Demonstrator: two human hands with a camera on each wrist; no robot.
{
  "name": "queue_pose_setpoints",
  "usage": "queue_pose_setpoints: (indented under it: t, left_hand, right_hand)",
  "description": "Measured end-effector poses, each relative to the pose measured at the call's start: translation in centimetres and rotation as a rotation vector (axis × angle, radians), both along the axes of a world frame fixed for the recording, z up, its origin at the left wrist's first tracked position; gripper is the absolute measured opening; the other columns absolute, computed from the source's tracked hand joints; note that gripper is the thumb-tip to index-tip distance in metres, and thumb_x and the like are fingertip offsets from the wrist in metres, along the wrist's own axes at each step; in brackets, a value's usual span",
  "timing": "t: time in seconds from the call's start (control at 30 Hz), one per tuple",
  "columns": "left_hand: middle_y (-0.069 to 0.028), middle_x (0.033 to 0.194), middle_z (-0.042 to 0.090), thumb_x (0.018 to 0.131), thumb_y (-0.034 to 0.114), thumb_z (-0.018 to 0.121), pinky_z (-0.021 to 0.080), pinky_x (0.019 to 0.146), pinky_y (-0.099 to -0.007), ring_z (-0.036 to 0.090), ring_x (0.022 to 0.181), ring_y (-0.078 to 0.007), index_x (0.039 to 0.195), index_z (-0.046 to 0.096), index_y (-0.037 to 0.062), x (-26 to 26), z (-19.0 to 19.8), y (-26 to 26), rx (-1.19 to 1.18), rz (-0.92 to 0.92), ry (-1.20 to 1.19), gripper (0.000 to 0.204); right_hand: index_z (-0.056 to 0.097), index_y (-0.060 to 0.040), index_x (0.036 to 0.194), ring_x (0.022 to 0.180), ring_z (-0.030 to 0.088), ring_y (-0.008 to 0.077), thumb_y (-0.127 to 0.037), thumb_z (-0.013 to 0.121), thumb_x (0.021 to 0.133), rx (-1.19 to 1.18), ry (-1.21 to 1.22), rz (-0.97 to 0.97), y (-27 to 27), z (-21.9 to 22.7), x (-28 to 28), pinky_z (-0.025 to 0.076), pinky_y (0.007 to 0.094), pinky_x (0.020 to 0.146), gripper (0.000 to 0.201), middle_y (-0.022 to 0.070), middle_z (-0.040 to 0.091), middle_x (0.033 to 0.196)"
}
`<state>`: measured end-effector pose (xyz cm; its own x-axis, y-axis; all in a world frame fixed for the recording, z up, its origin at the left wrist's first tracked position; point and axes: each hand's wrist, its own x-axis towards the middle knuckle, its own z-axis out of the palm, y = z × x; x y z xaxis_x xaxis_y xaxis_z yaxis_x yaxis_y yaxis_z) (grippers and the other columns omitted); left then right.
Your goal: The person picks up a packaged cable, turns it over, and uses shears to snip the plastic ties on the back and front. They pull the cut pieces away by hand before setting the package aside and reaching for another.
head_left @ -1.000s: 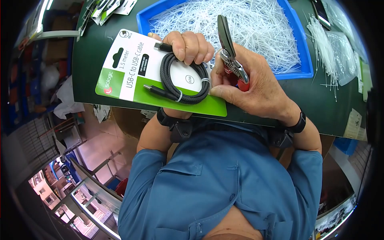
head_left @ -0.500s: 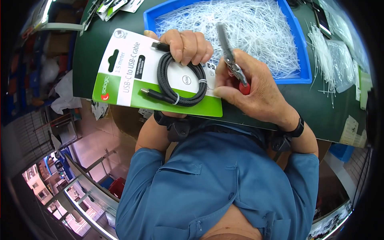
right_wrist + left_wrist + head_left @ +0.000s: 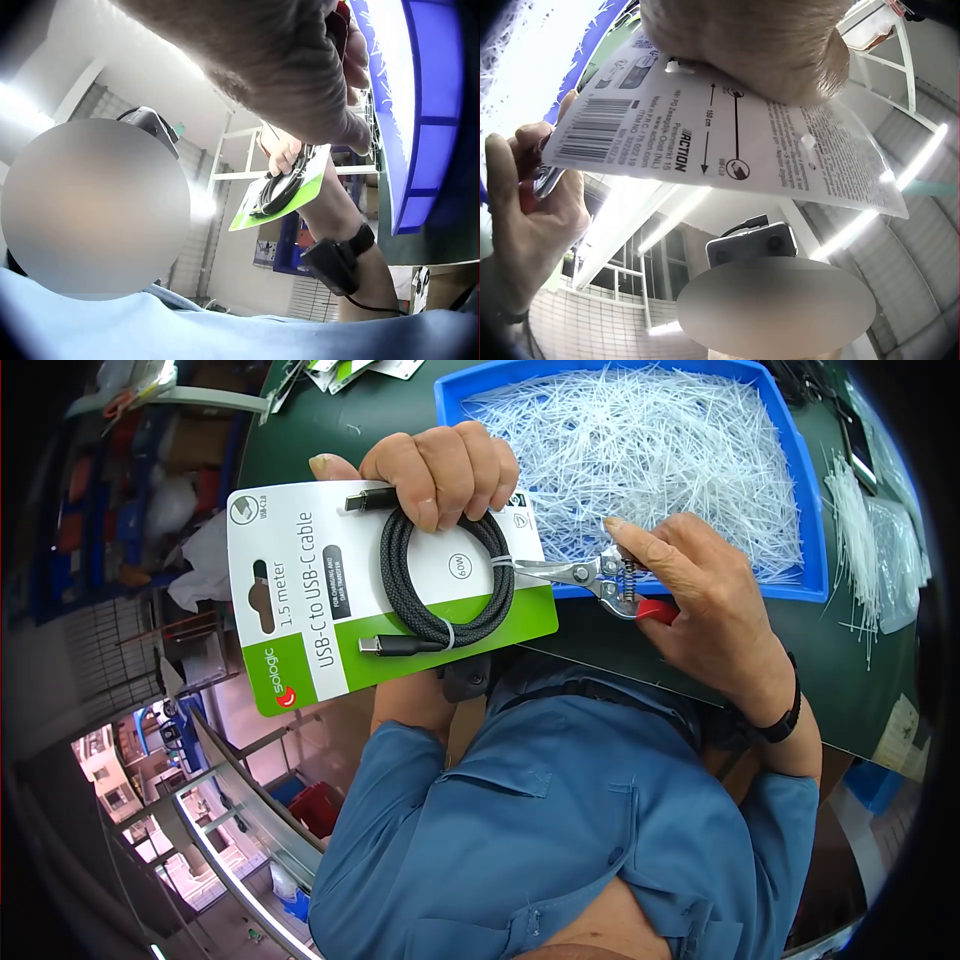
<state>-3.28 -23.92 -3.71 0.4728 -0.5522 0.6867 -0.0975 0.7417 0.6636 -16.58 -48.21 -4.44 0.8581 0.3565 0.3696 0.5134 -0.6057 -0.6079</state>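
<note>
The left hand [image 3: 440, 472] grips the top edge of a white and green cable card [image 3: 300, 600], fingers curled over the front. On the card lies a coiled black USB-C cable [image 3: 395, 575], bound by white ties [image 3: 448, 632]. The right hand [image 3: 705, 595] holds cutters [image 3: 590, 573] with a red handle; their tips touch the tie at the coil's right side. In the left wrist view the printed back of the card [image 3: 690, 127] shows, with white tie bits poking through. The right wrist view shows the left hand [image 3: 285, 154] on the card.
Behind the hands a blue tray [image 3: 815, 510] holds a heap of white plastic ties. More loose ties [image 3: 855, 550] and clear bags [image 3: 893, 570] lie at the right of the green table [image 3: 800, 650]. Other carded packs [image 3: 340, 372] are at the back left.
The card has tilted and its left end has come lower. The cutters have swung from upright to pointing left, and their tips are now at the coil's right tie.
</note>
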Motion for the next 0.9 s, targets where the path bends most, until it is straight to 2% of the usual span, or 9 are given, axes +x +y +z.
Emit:
queue_pose_setpoints:
  t: [0.13, 0.23, 0.53, 0.67, 0.73, 0.83, 0.9]
  left_hand:
    - [-0.0006, 0.072, 0.051, 0.114, 0.052, 0.014, 0.042, 0.073, -0.0358, 0.044, 0.071, -0.0164, 0.079, 0.059, 0.0132, -0.2, 0.3, 0.1, 0.004, -0.001, 0.013, 0.069]
    - [-0.0006, 0.072, 0.051, 0.114, 0.052, 0.014, 0.043, 0.073, -0.0360, 0.044, 0.071, -0.0167, 0.079, 0.059, 0.0130, -0.5, 0.2, 0.0, 0.002, 0.001, 0.030, 0.069]
    - [-0.0009, 0.071, 0.050, 0.114, 0.051, 0.017, 0.042, 0.072, -0.0368, 0.044, 0.071, -0.0176, 0.078, 0.059, 0.0123, -0.1, -0.5, 1.2, -0.018, 0.047, 0.087, 0.067]
    - [-0.0008, 0.070, 0.049, 0.113, 0.050, 0.022, 0.041, 0.072, -0.0367, 0.043, 0.071, -0.0176, 0.077, 0.058, 0.0120, -0.5, -0.8, 1.3, -0.015, 0.050, 0.108, 0.064]
    - [-0.0007, 0.070, 0.049, 0.113, 0.049, 0.023, 0.041, 0.072, -0.0366, 0.042, 0.071, -0.0176, 0.077, 0.058, 0.0119, -0.7, -0.9, 1.2, -0.020, 0.042, 0.123, 0.063]
    - [-0.0033, 0.072, 0.054, 0.113, 0.053, 0.011, 0.045, 0.076, -0.0397, 0.049, 0.074, -0.0205, 0.086, 0.063, 0.0106, -1.1, -2.4, 0.1, -0.094, 0.001, 0.200, 0.073]
    - [-0.0032, 0.073, 0.054, 0.114, 0.053, 0.012, 0.045, 0.076, -0.0397, 0.049, 0.075, -0.0204, 0.086, 0.063, 0.0108, -1.4, -3.2, -1.3, -0.111, -0.026, 0.230, 0.072]
  right_hand:
    - [0.065, -0.0087, 0.134, 0.082, 0.062, 0.0300, 0.004, 0.082, 0.066, -0.014, 0.003, -0.003, 0.3, 0.4, 0.0, 0.053, 0.0428, 0.069, 0.071, 0.0097, 0.059, 0.090]
    - [0.065, -0.0112, 0.138, 0.078, 0.060, 0.0293, 0.009, 0.078, 0.066, 0.024, -0.022, 0.001, 0.5, -0.1, 0.0, 0.050, 0.0401, 0.068, 0.076, 0.0111, 0.059, 0.090]
    - [0.065, -0.0086, 0.135, 0.067, 0.058, 0.0267, 0.011, 0.076, 0.069, 0.074, -0.034, 0.019, 0.2, -0.5, 0.1, 0.049, 0.0378, 0.062, 0.070, 0.0092, 0.057, 0.082]
    - [0.065, -0.0049, 0.129, 0.069, 0.061, 0.0245, 0.005, 0.080, 0.074, 0.121, 0.001, -0.038, 0.2, 0.6, 0.5, 0.050, 0.0340, 0.063, 0.059, 0.0089, 0.061, 0.085]
    - [0.064, -0.0031, 0.125, 0.071, 0.063, 0.0230, -0.002, 0.084, 0.077, 0.290, 0.035, 0.019, 1.0, 0.8, 0.6, 0.051, 0.0315, 0.064, 0.052, 0.0088, 0.063, 0.086]
    - [0.062, -0.0019, 0.121, 0.071, 0.064, 0.0222, -0.008, 0.087, 0.079, 0.397, 0.088, 0.051, 1.7, 0.9, 0.6, 0.051, 0.0297, 0.065, 0.049, 0.0088, 0.065, 0.087]
    - [0.061, -0.0011, 0.117, 0.072, 0.065, 0.0221, -0.014, 0.089, 0.080, 0.475, 0.139, 0.087, 2.0, 1.0, 0.8, 0.052, 0.0286, 0.065, 0.048, 0.0090, 0.067, 0.088]
